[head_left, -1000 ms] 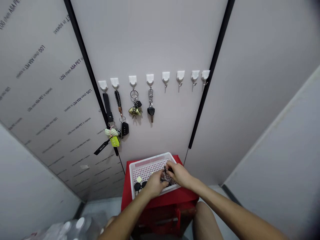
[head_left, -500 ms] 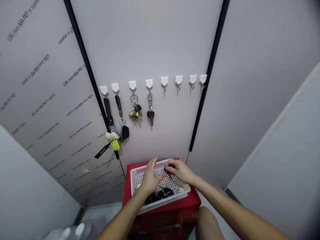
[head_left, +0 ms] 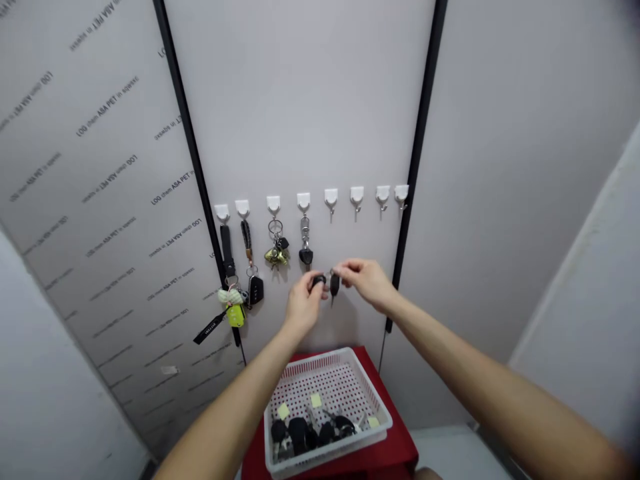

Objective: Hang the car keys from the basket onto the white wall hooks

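Observation:
In front of the wall, below the row of hooks, my two hands hold up one small bunch of keys. My left hand point(head_left: 303, 303) is closed on a round black key fob point(head_left: 319, 281). My right hand point(head_left: 369, 283) pinches the metal ring at the top, and a black-headed key point(head_left: 335, 285) hangs from it, blade down. Just above my left hand, a black key on a silver clasp point(head_left: 305, 243) hangs from a white hook point(head_left: 303, 201). Right of it, a bare white hook point(head_left: 331, 197) is closest above my fingers.
A white perforated basket point(head_left: 327, 360) with several dark keys point(head_left: 299, 433) and yellow tags stands on a red cloth-covered stand point(head_left: 395, 453). Brass keys point(head_left: 277, 255), a braided strap point(head_left: 247, 239) and a black strap with a lime tag point(head_left: 236, 315) hang left. More bare hooks point(head_left: 383, 193) continue right.
Both hands have risen out of the basket to just below the hooks, bringing the keys up between them. The view has shifted, so the whole basket shows with its keys and tags.

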Action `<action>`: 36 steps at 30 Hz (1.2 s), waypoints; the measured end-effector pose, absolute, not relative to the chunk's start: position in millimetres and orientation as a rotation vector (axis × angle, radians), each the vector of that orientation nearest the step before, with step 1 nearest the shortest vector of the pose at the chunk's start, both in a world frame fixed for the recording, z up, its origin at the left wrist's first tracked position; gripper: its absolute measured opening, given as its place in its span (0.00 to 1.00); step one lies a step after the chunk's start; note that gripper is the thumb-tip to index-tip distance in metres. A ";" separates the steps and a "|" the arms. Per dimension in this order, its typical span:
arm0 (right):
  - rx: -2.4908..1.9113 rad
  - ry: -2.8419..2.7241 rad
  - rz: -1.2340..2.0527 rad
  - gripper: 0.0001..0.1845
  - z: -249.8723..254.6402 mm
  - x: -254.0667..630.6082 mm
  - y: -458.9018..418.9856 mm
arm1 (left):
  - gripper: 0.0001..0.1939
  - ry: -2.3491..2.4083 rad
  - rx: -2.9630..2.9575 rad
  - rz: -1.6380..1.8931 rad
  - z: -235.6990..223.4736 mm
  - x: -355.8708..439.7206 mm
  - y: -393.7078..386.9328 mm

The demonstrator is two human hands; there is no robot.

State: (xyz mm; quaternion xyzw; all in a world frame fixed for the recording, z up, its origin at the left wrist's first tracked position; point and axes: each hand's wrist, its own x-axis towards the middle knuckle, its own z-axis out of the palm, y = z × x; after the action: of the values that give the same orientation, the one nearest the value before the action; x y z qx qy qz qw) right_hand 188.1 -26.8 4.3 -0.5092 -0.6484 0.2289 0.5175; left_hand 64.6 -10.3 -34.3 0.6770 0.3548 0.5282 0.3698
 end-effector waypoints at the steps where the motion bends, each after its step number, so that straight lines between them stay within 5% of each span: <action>1: -1.192 -1.491 0.549 0.08 18.1 187.5 -22.3 | 0.14 0.921 1.770 1.429 -20.8 66.7 -7.3; 10: -1.128 -1.246 0.323 0.09 81.6 187.3 18.7 | 0.18 1.074 2.097 1.602 42.8 81.6 4.1; 20: -1.358 -1.459 -0.048 0.10 77.6 192.2 26.7 | 0.17 1.125 2.242 1.450 14.3 70.3 -6.4; 25: -1.357 -1.567 -0.170 0.16 15.1 195.3 -7.9 | 0.15 1.111 2.364 0.905 -67.1 41.0 -30.6; 31: -1.566 -2.524 0.636 0.17 -125.6 182.0 -61.4 | 0.19 1.144 2.451 0.177 -160.4 21.0 -65.9; 36: -1.657 -2.503 0.798 0.15 -173.7 178.7 -74.2 | 0.14 1.220 2.486 0.089 -173.4 24.1 -67.5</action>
State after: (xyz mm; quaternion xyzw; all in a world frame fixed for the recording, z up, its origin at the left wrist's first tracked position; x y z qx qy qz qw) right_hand 178.7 -74.2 -173.7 -0.5335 -0.8057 0.2568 0.0177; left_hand 24.1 -67.5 -173.4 0.8818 0.4328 0.0315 0.1846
